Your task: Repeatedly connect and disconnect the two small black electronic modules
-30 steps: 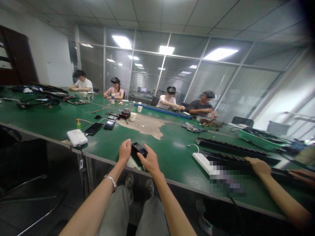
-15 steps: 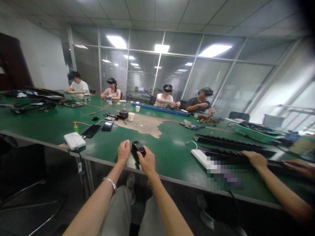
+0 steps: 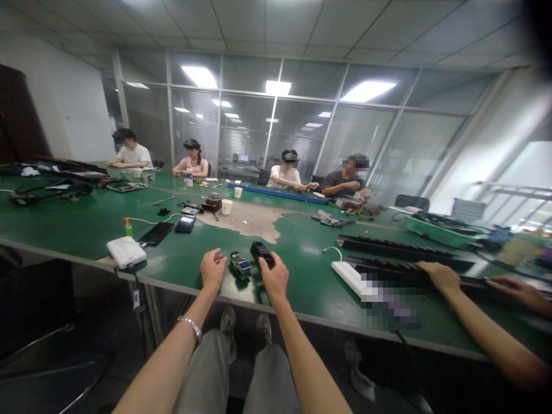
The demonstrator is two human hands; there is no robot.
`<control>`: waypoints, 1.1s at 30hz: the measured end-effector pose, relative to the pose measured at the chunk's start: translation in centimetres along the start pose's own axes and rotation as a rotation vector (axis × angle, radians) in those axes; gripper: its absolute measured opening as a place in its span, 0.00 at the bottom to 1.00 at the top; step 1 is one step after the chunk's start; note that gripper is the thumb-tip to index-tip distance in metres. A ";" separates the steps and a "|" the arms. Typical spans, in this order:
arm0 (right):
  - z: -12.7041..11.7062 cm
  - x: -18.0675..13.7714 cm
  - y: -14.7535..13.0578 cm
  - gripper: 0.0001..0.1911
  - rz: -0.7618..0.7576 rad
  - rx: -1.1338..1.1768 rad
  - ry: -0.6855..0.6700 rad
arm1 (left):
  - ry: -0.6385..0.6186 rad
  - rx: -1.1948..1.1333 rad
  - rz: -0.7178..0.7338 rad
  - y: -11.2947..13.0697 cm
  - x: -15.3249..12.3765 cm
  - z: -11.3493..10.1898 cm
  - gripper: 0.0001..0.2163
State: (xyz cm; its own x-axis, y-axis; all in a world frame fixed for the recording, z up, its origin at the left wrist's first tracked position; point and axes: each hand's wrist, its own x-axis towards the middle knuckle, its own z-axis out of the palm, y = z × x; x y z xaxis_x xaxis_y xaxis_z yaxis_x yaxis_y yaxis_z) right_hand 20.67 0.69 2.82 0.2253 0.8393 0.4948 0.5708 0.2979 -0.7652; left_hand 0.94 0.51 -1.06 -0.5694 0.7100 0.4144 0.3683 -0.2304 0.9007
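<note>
A small green circuit board with a little screen (image 3: 240, 265) is on the table in front of me, between my two hands. My right hand (image 3: 275, 276) grips a black plastic housing (image 3: 260, 253), held tilted to the right of the board. My left hand (image 3: 213, 269) is just left of the board, with its fingers loosely bent and apart and nothing seen in them. A silver bracelet (image 3: 190, 329) circles my left wrist.
On the green table (image 3: 181, 267), a white power bank (image 3: 126, 252), a black phone (image 3: 157, 233) and a paper cup (image 3: 226, 207) sit leftward. To the right are a white power strip (image 3: 351, 279), black rails (image 3: 397, 250) and a co-worker's hand (image 3: 440, 279). Several people sit opposite.
The board with the screen has come out of the black housing and is now on the table. My right hand has moved right with the housing. My left hand's fingers have loosened.
</note>
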 end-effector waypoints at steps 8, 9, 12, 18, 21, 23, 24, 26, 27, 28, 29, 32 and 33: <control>1.0 -1.0 2.6 0.29 -0.122 -0.154 -0.017 | 0.047 0.184 0.109 0.1 0.0 0.0 0.21; 1.2 -1.2 2.8 0.30 -0.147 -0.173 -0.015 | 0.063 0.193 0.107 0.0 0.1 0.0 0.21; 1.4 -1.4 3.2 0.31 -0.198 -0.208 -0.003 | 0.074 0.176 0.094 -0.4 0.3 0.0 0.18; 1.0 -0.8 2.6 0.25 -0.135 -0.116 -0.037 | 0.063 0.151 0.110 -0.6 0.5 0.0 0.16; 0.6 -0.2 0.6 0.24 -0.104 -0.031 0.009 | 0.055 0.149 0.115 -0.3 0.5 -0.1 0.16; 0.6 -0.1 -1.2 0.24 -0.102 0.023 0.015 | 0.051 0.144 0.114 -0.2 0.5 -0.1 0.17; 0.7 -0.2 -2.1 0.24 -0.109 0.047 0.005 | 0.045 0.141 0.113 -0.1 0.5 -0.1 0.17; 1.0 -0.6 -3.6 0.24 -0.127 0.073 -0.032 | 0.025 0.130 0.109 0.0 0.4 -0.1 0.18; 1.2 -0.9 -4.1 0.24 -0.135 0.074 -0.047 | 0.014 0.124 0.104 0.0 0.4 -0.1 0.18; 1.5 -1.2 -4.5 0.24 -0.144 0.069 -0.061 | 0.006 0.116 0.096 0.1 0.4 -0.1 0.19; 1.7 -1.5 -4.8 0.23 -0.152 0.059 -0.072 | 0.000 0.107 0.084 0.1 0.4 -0.2 0.19; 2.3 -2.2 -5.0 0.21 -0.173 0.026 -0.094 | -0.019 0.079 0.044 0.4 0.4 -0.4 0.20; 2.4 -2.3 -4.9 0.20 -0.181 0.015 -0.100 | -0.029 0.068 0.034 0.5 0.4 -0.4 0.20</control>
State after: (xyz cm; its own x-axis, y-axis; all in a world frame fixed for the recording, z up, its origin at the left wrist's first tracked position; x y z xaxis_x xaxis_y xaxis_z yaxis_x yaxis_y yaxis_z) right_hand 15.41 -1.61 4.42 0.0400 0.8120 0.5822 0.5825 0.4545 -0.6739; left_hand 0.58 0.37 -0.44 -0.5347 0.7218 0.4394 0.4366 -0.2092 0.8750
